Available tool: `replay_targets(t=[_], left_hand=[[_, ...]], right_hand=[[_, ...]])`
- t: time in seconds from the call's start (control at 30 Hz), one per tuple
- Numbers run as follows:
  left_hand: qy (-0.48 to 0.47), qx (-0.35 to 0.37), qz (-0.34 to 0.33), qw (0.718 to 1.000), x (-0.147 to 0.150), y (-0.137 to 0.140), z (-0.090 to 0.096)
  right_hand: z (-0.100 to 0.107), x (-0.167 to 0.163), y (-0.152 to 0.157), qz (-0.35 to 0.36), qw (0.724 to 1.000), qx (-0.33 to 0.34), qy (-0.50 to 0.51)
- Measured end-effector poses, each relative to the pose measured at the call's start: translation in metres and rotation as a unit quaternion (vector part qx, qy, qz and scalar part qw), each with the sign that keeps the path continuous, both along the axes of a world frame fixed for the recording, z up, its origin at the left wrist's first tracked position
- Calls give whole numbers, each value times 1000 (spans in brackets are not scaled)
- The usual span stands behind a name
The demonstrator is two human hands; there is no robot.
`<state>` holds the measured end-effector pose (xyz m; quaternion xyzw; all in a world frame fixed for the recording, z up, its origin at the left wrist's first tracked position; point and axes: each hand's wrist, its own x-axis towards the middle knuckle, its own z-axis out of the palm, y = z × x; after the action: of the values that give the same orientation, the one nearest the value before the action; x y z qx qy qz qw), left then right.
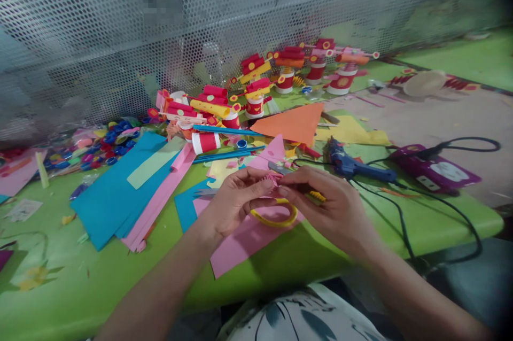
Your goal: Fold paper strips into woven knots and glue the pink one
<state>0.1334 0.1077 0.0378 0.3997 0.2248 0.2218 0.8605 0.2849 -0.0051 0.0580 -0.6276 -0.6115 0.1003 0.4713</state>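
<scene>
Left hand (234, 199): pinching a pink piece (274, 179), left of the glue gun (348, 163)
Right hand (331, 199): pinching the same pink piece
Cups (255, 107): sitting beyond the glue gun

Held piece (273, 180): pink
Near sheet (240, 250): pink
Left sheets (110, 188): blue
Strip over left sheets (146, 170): pale green
Far pointed sheet (292, 123): orange
Tipped cup (206, 143): white ends, red middle
Loop (295, 214): yellow
Glue gun (343, 163): dark blue
Right box (436, 168): purple, white patch
Cord (402, 218): black
Table (132, 287): green
Mesh screen (100, 25): grey, hole-dotted
Clothing (288, 314): white, dark leaf print
</scene>
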Motion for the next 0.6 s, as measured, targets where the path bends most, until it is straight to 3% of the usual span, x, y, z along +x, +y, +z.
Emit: replay_targets(t=[0.23, 0.33, 0.4, 0.47, 0.53, 0.6], left_hand=[[11, -25, 13, 1000, 0, 0, 3], [10, -63, 51, 997, 0, 4, 6], [5, -89, 70, 994, -1, 7, 6], [-1, -109, 86, 990, -2, 9, 6], [-5, -117, 94, 989, -2, 10, 6], [-7, -113, 90, 990, -2, 11, 7]], right_hand=[[-2, 5, -2, -2, 1000, -8, -23], [-8, 28, -8, -96, 991, -18, -94], [-14, 53, -16, -205, 958, -63, -189], [-20, 80, -25, -272, 901, -154, -301], [-25, 103, -33, -255, 868, -221, -365], [-29, 116, -38, -228, 856, -252, -389]])
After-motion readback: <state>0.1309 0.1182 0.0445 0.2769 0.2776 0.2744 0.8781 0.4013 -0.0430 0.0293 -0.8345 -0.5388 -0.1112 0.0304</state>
